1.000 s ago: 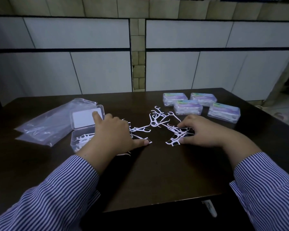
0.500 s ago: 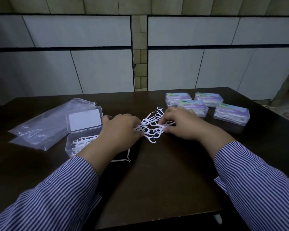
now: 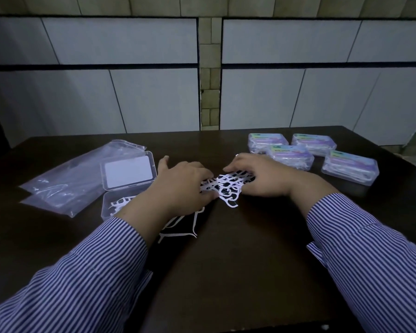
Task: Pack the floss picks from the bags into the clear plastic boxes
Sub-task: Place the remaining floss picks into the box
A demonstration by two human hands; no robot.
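A heap of white floss picks (image 3: 226, 186) lies mid-counter, squeezed between the left hand (image 3: 180, 186) and the right hand (image 3: 257, 175), whose curled fingers gather it from either side (a few loose picks (image 3: 178, 233) lie nearer, under the left wrist). Just left of the left hand sits an open clear box (image 3: 127, 188) with some picks inside, its lid laid back, and beyond it two flat plastic bags (image 3: 75, 179). Four closed, filled boxes (image 3: 312, 155) stand behind the right hand on the dark counter (image 3: 238, 272).
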